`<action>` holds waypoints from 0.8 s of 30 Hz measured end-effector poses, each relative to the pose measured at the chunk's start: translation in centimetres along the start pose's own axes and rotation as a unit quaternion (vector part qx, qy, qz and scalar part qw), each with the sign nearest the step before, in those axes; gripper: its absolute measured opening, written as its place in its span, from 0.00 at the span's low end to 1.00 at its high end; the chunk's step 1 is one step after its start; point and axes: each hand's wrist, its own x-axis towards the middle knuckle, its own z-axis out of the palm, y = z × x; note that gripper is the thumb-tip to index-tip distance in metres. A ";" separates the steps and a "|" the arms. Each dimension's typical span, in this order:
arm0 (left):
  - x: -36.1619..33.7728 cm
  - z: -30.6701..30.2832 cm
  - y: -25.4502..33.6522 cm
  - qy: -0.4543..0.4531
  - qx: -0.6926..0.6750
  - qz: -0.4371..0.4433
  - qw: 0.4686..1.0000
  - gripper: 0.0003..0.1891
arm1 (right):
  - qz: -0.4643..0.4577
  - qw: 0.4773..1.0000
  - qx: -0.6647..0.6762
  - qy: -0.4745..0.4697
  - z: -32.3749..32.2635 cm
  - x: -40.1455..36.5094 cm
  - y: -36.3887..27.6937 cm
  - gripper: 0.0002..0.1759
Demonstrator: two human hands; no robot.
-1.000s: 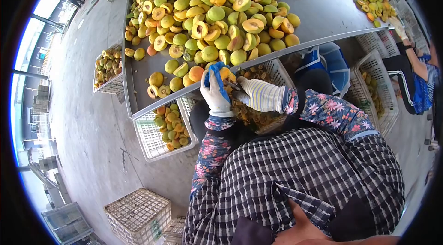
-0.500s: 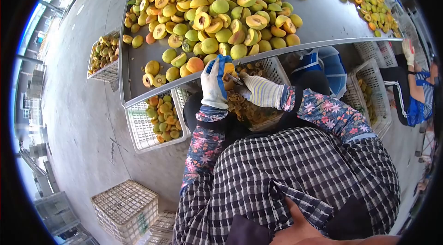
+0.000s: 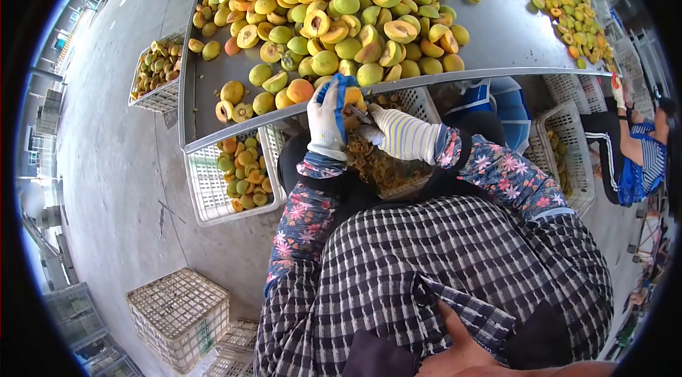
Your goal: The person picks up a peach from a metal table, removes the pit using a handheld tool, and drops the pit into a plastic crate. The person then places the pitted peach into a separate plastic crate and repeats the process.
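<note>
My left hand, in a white glove with blue-coated fingers, is closed around a yellow peach half at the table's front edge. My right hand, in a striped knit glove, grips a small metal tool, its tip against the fruit; the exact kind of tool is hard to make out. Below both hands stands a crate with brown pits and scraps in it. Just beyond my left hand, a large heap of halved green and yellow peaches covers the metal table.
A white crate of peach halves stands below the table at left, another crate beyond it. Stacked crates sit on the floor at lower left. On the right are a blue container, more crates and another person.
Both hands stay together at the peach half, the left wrapped around it and the right with the tool. The whole view has shifted slightly; the person at right has moved an arm a little.
</note>
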 end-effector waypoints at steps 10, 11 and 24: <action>-0.6 1.7 0.2 0.060 -0.097 0.117 0.987 0.14 | -0.051 0.995 0.052 0.065 1.7 0.6 2.3 0.20; -0.6 1.8 0.5 0.061 -0.090 0.116 0.987 0.14 | -0.060 0.994 0.028 0.087 1.9 0.7 2.2 0.21; -0.9 1.5 -0.8 0.093 0.035 0.187 0.977 0.16 | 0.179 0.939 0.281 -0.082 -1.9 -0.7 -3.9 0.21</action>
